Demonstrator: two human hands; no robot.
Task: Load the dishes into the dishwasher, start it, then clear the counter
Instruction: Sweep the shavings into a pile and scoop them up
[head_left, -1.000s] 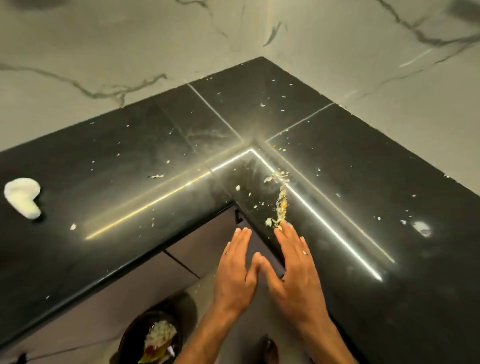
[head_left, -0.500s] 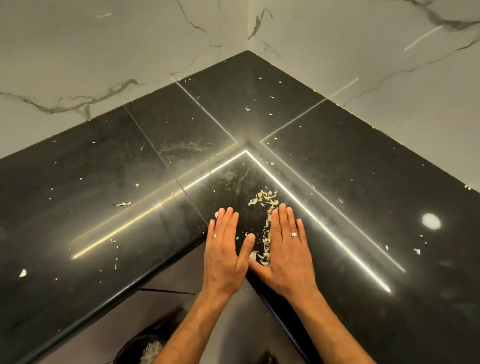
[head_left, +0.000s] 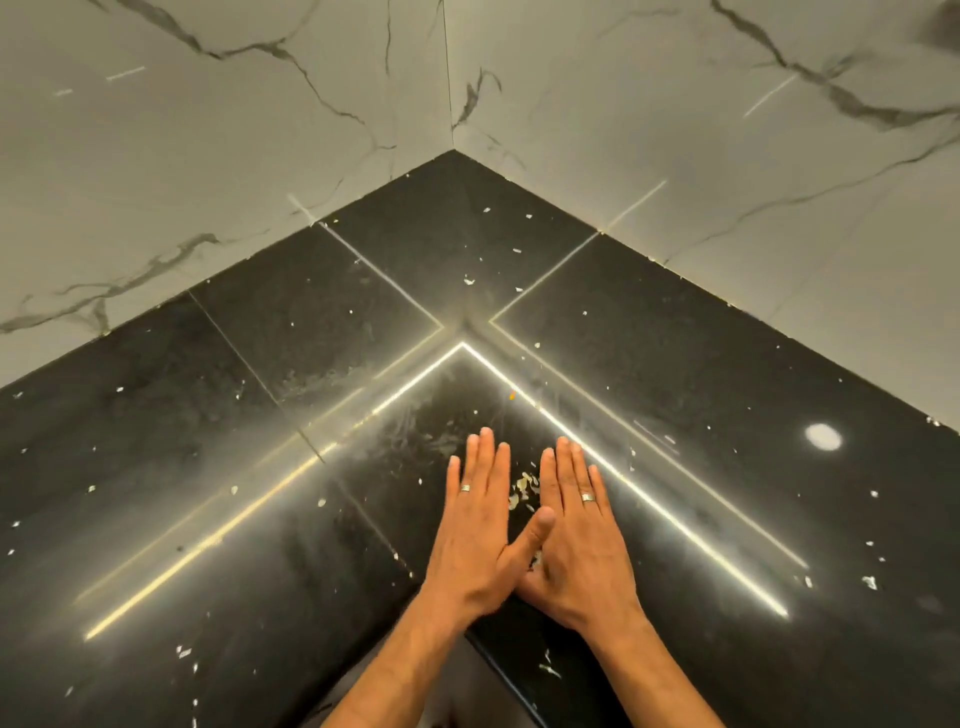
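Two grey marble walls (head_left: 260, 156) meet in a corner at the upper middle of the frame. Below them a black, shiny bench (head_left: 208, 467) in L-shape fills most of the picture, with bright light lines reflected on it. The left hand (head_left: 480, 525) and the right hand (head_left: 576, 525) lie flat on the bench in the lower middle, fingers straight and close together, the left thumb crossing onto the right hand; each grip is released and holds nothing. Each hand carries a ring. Between the two hands lies a small heap of food scraps (head_left: 522, 491). Tiny pale crumbs (head_left: 470, 281) are scattered over the bench around.
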